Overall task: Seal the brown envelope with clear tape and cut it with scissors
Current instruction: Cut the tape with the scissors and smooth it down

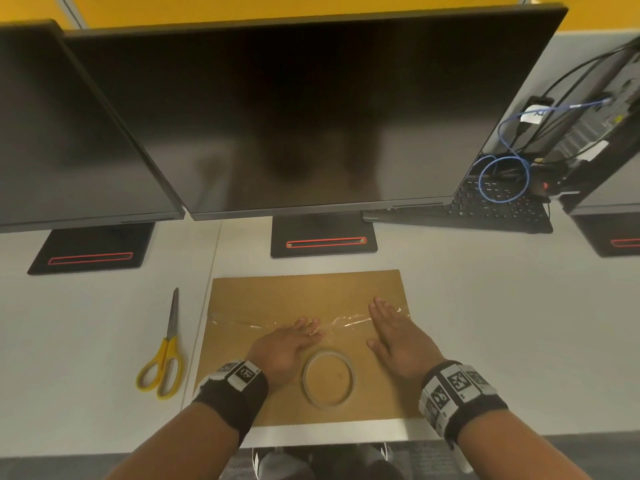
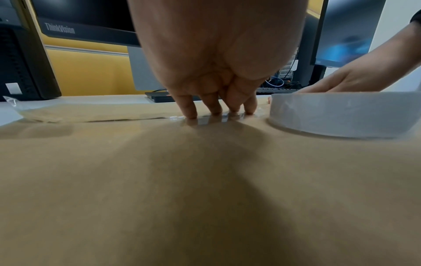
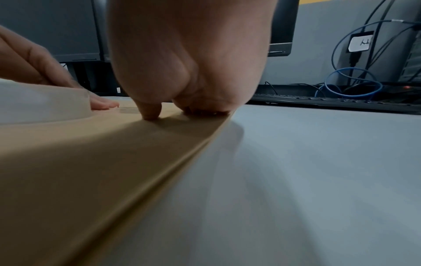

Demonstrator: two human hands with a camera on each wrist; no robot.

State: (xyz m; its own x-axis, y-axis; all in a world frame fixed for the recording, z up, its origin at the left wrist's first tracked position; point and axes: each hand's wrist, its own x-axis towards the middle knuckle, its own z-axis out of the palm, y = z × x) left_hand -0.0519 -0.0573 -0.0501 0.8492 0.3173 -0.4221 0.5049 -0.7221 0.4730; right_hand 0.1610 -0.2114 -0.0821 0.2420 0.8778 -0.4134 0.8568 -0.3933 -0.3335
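Observation:
A brown envelope (image 1: 277, 296) lies flat on the grey desk in front of me. A strip of clear tape (image 1: 242, 322) runs across it from its left edge to its right edge. My left hand (image 1: 294, 337) presses straight fingers (image 2: 190, 109) onto the middle of the strip. Flat near the envelope's right edge, my right hand (image 1: 391, 327) presses the tape's right end. The clear tape roll (image 1: 328, 379) lies flat on the envelope between my wrists. Yellow-handled scissors (image 1: 166, 355) lie shut on the desk left of the envelope.
Two black monitors (image 1: 311, 109) stand behind the envelope on black bases (image 1: 322, 239). A black keyboard (image 1: 485, 209), a looped blue cable (image 1: 504, 180) and a computer tower (image 1: 606, 109) sit at the back right. The desk edge (image 1: 329, 436) runs just below the envelope.

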